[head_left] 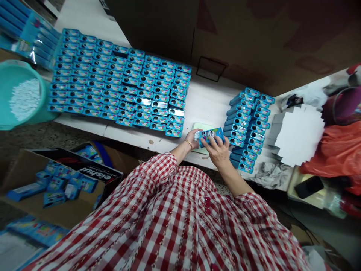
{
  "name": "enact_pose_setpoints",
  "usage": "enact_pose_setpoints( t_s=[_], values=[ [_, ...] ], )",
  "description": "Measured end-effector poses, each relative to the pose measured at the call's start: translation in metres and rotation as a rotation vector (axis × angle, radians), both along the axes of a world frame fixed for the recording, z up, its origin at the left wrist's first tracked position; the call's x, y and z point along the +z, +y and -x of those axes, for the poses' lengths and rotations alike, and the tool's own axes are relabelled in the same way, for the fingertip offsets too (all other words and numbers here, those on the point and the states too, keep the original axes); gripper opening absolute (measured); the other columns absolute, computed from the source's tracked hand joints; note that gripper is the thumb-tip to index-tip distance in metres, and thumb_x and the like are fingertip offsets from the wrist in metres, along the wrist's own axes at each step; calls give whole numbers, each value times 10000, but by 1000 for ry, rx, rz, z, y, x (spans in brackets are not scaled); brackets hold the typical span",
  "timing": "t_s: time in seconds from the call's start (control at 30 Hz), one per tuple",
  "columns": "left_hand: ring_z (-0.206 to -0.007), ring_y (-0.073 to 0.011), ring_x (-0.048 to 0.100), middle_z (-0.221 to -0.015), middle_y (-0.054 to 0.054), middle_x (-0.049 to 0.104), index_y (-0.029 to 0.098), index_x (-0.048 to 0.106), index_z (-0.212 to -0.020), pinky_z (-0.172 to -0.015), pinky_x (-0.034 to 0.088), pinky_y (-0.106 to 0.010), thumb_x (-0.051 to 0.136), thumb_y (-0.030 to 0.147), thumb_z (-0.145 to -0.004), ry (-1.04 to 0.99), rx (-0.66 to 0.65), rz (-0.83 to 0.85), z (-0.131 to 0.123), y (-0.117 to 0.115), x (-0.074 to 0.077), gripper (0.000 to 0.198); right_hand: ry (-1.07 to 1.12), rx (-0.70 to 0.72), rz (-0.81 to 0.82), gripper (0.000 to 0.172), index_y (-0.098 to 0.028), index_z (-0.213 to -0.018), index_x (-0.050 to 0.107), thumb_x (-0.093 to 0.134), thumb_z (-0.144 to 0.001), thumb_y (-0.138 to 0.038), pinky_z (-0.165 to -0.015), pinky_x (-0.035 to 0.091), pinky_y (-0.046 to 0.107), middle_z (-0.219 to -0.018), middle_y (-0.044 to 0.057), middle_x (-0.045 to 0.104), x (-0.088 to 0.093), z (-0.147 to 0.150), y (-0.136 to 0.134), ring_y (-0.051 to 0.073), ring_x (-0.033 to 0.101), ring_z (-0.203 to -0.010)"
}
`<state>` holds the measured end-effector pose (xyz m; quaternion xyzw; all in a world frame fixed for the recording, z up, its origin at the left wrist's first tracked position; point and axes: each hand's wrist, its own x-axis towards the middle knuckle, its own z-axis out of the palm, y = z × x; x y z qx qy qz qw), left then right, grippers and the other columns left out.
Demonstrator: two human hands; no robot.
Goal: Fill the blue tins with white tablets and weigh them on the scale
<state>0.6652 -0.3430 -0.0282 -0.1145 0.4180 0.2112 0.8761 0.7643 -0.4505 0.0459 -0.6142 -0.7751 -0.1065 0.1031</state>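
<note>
My right hand (pixel 218 149) grips a small blue box (pixel 211 134) over the front edge of the white table (pixel 205 101). My left hand (pixel 193 137) is cupped at the box's left end, with small white pieces in its fingers. Under both hands lies a pale green pad (pixel 200 126). A large block of several open blue boxes (pixel 118 81) lies to the left. A smaller stack of blue boxes (pixel 248 124) stands just right of my hands.
A teal basin (pixel 11 109) with white pieces sits at the far left. A cardboard carton (pixel 62 184) of blue boxes stands on the floor below. White cardboard sheets (pixel 299 133), an orange bag (pixel 338 150) and a black phone (pixel 308 186) lie right.
</note>
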Motion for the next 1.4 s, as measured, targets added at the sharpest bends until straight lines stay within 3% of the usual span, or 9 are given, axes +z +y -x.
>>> enact_pose_setpoints(
  t_s=[0.37, 0.47, 0.57, 0.73, 0.93, 1.1, 1.27, 1.4],
  values=[
    [-662, -186, 630, -626, -66, 631, 125, 598, -690, -682, 494, -312, 519, 194, -755, 12, -33, 6, -5, 0, 2, 124, 93, -40, 66, 422, -384, -1246, 463, 448, -867, -200, -979, 167, 452, -1093, 41, 578, -4, 0, -7, 203, 428, -1052],
    [-624, -167, 617, -603, -57, 621, 124, 591, -676, -667, 495, -300, 513, 167, -756, -7, -18, -2, -7, -1, 2, 120, 157, -136, 49, 414, -372, -1218, 500, 463, -850, -185, -959, 212, 451, -1096, 49, 566, -6, -4, -5, 220, 424, -1057],
    [-554, -136, 588, -569, -42, 603, 122, 571, -652, -617, 489, -271, 483, 131, -771, -16, 12, -26, -7, -1, 2, 148, 337, -287, 0, 380, -307, -1181, 545, 478, -825, -194, -905, 315, 418, -1066, 67, 547, -10, -13, -4, 228, 443, -1024],
    [-539, -131, 577, -567, -49, 599, 114, 569, -667, -568, 486, -255, 479, 134, -779, -17, -7, -37, 1, 2, 6, 145, 843, -426, -74, 347, -226, -1105, 551, 550, -766, -298, -868, 398, 395, -1021, 57, 529, -30, -27, -7, 210, 493, -965],
    [-632, -157, 620, -651, -99, 637, 105, 586, -695, -572, 502, -255, 474, 177, -795, 79, -41, -13, 39, -9, 17, 166, 1355, -544, 11, 422, -195, -1029, 471, 631, -673, -355, -760, 465, 317, -915, 20, 540, -74, -21, 1, 161, 543, -831],
    [-638, -162, 631, -673, -108, 650, 112, 595, -712, -569, 511, -260, 463, 174, -799, 173, -50, 40, 83, -30, 24, 169, 1420, -488, 113, 474, -189, -1041, 463, 620, -669, -437, -747, 481, 316, -912, 32, 564, -99, -8, 15, 164, 560, -820],
    [-649, -162, 634, -678, -100, 650, 121, 586, -693, -576, 524, -268, 456, 168, -806, 198, 2, 63, 109, -37, 31, 179, 1383, -430, 183, 631, -191, -1202, 402, 631, -675, -451, -896, 433, 374, -1190, 119, 510, -96, -14, -2, 198, 516, -1067],
    [-640, -160, 629, -684, -102, 647, 116, 583, -680, -579, 526, -269, 450, 170, -811, 229, 28, 68, 119, -35, 32, 194, 1378, -535, 159, 661, -227, -1260, 375, 653, -681, -381, -954, 393, 413, -1305, 127, 432, -82, -22, -38, 202, 462, -1158]
  ],
)
